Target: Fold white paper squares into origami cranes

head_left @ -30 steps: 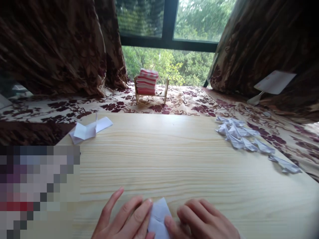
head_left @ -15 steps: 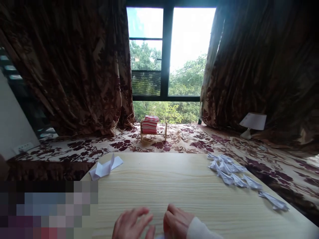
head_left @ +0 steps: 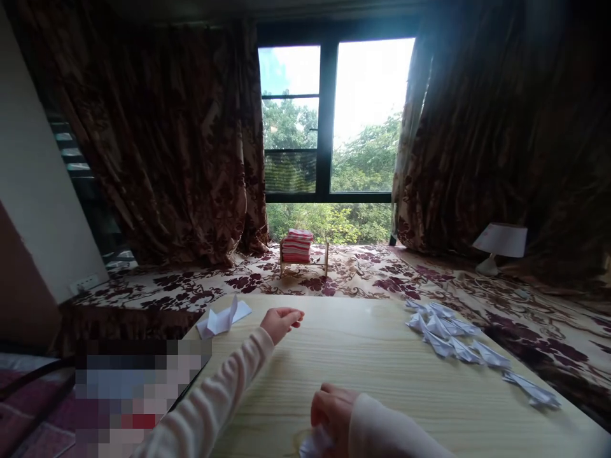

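Observation:
My left hand (head_left: 282,324) reaches over the far part of the wooden table (head_left: 367,343), its thumb and fingers pressed together. Whatever it may pinch is too small to make out. To its left lie folded white paper pieces (head_left: 224,319), apart from the hand. Low in the view, my right hand (head_left: 333,407) is closed on a folded white paper (head_left: 317,441) near the table's front. Part of that paper is hidden by the fingers and cut off by the lower edge.
Several folded white paper shapes (head_left: 442,331) lie along the table's right side. Beyond the table, a patterned ledge carries a small wooden rack (head_left: 303,262) with stacked red-and-white cloths (head_left: 296,245) and a lamp (head_left: 500,240). Dark curtains (head_left: 191,159) flank the window.
My left hand has moved away from the right hand, forward over the table, and its spread fingers have closed. My right hand stays low; more of its paper shows. The view has shifted slightly.

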Motion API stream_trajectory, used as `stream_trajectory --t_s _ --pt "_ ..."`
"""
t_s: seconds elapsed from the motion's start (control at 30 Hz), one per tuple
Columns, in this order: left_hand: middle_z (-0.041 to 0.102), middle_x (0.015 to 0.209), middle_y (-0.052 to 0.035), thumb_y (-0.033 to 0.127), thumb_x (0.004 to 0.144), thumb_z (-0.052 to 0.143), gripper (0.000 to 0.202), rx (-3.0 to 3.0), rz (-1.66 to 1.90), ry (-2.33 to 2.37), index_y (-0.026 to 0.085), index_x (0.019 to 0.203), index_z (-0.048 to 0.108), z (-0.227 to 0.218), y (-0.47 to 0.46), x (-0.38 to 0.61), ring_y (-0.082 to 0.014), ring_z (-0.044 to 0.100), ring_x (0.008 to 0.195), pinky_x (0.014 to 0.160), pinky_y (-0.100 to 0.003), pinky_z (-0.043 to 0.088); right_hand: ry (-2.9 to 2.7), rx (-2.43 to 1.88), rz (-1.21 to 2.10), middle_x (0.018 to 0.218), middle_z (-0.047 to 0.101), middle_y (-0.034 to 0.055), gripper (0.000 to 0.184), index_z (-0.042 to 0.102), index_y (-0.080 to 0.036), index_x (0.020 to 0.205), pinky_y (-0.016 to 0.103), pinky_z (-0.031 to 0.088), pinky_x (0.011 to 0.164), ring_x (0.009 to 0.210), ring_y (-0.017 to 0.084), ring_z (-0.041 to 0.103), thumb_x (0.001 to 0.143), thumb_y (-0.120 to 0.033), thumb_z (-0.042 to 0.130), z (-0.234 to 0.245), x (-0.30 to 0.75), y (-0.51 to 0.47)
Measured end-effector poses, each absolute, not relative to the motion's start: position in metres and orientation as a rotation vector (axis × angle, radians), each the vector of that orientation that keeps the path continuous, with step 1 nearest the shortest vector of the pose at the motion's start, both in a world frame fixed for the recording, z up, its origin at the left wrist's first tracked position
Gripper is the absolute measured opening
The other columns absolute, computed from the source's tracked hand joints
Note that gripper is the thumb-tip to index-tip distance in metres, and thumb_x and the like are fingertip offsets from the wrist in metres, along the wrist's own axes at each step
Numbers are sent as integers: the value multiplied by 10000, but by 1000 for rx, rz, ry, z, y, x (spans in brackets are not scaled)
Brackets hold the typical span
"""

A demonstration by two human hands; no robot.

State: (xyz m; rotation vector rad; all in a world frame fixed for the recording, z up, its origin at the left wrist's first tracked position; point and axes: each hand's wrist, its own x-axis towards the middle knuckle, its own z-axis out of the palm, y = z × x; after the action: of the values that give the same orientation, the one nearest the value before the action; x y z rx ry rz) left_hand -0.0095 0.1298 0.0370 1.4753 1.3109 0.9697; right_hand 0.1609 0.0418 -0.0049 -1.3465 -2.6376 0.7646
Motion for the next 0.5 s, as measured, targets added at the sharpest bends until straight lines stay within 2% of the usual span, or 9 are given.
stream_trajectory --t_s 0.07,0.1,0.27,0.37,0.5 --pt "552 1066 -66 300 831 502 285 1478 960 1291 148 1071 511 23 126 -14 -176 566 885 741 -373 484 -2700 -1383 767 858 591 24 443 620 -222 950 264 410 620 741 193 566 518 -239 717 -5 161 46" --pt "562 1042 -61 302 831 501 272 1476 976 1279 145 1052 520 18 124 -15 -170 570 868 733 -367 485 -2731 -1390 766 868 594 32 427 625 -225 944 270 411 620 755 202 569 527 -242 711 -5 161 48" --pt "616 827 -47 256 787 533 184 1421 1157 1192 107 852 620 4 111 -8 -121 568 694 729 -300 455 -2811 -1251 765 878 584 24 177 648 -216 746 231 390 602 755 167 556 577 -165 655 -4 160 53" --pt "622 813 -48 290 734 567 223 1382 1213 1122 123 857 647 3 105 -4 -131 564 683 692 -273 449 -2837 -1234 892 741 549 -20 118 607 -192 635 200 347 536 651 114 503 591 -82 601 -3 158 57" --pt "624 777 -51 359 725 568 283 1322 1218 1089 128 863 656 2 103 -4 -141 555 678 664 -267 440 -2530 -1160 1274 504 423 -78 114 518 -178 562 178 289 439 479 71 405 545 -92 592 -4 165 80"
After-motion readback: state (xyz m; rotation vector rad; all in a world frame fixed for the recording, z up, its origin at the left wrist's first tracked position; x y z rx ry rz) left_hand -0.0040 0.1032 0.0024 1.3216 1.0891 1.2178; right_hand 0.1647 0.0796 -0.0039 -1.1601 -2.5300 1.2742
